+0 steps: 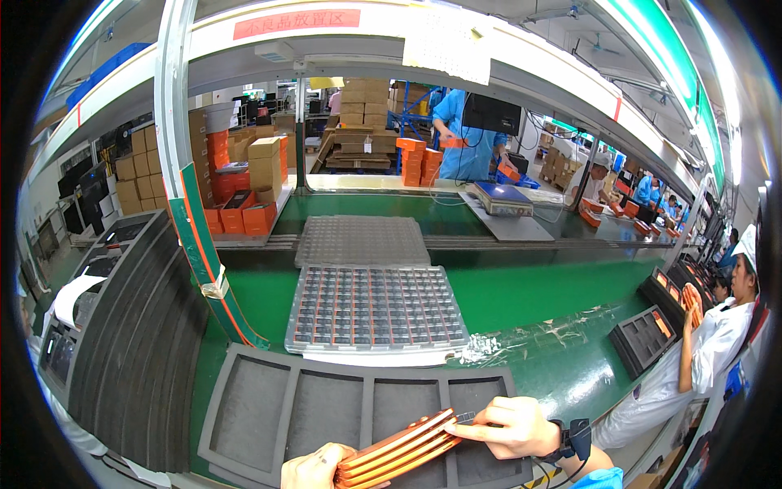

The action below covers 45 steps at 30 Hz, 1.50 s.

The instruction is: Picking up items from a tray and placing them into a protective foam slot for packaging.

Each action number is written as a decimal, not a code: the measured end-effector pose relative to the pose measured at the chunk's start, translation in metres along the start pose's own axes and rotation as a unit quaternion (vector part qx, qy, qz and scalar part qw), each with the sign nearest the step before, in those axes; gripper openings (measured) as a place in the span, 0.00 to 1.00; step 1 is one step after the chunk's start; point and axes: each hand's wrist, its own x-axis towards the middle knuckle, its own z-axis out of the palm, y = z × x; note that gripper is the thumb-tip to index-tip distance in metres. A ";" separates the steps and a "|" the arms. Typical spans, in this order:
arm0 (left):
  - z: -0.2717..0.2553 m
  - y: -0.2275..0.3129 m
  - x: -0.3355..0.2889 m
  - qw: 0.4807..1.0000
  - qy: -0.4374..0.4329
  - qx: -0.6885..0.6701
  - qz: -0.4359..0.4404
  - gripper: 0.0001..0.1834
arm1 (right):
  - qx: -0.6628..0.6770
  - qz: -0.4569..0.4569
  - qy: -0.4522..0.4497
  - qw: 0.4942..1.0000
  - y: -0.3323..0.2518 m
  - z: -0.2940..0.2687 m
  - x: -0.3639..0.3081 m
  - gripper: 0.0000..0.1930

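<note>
Several slim slabs with shiny orange edges [399, 453], stacked together, are in my left hand [319, 466], which grips their near left end. My right hand [513, 428], with a black band on its wrist, is at the other end of the stack. Its thumb and fingers close on a small dark piece [465, 418] by the top slab; whether the piece touches the slab I cannot tell. Below both hands lies a dark grey foam tray [287, 411] with wide recesses. Beyond it, a clear plastic tray [375, 306] holds rows of small dark pieces with orange strips between them.
Tall stacked foam trays [142, 342] stand at my left, beside a taped metal post [195, 236]. Another clear tray [362, 240] lies behind the filled one on the green bench [521, 285]. Orange boxes [244, 213] sit farther back. At right, a person in white [717, 342] holds orange pieces.
</note>
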 end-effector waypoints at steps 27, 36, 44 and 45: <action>0.001 0.000 0.000 1.000 -0.010 -0.004 0.001 0.23 | 0.089 0.145 -0.079 0.982 0.012 0.015 -0.022 0.18; 0.001 -0.003 -0.004 1.000 0.000 0.004 0.015 0.23 | 0.364 0.255 0.134 0.886 -0.009 0.006 -0.005 0.07; 0.002 -0.001 -0.003 1.000 0.003 0.009 0.014 0.24 | 0.411 0.137 0.124 0.893 -0.008 0.022 0.013 0.08; 0.002 -0.001 -0.004 1.000 0.005 0.011 0.017 0.24 | 0.393 0.147 0.112 0.901 -0.010 0.020 0.013 0.08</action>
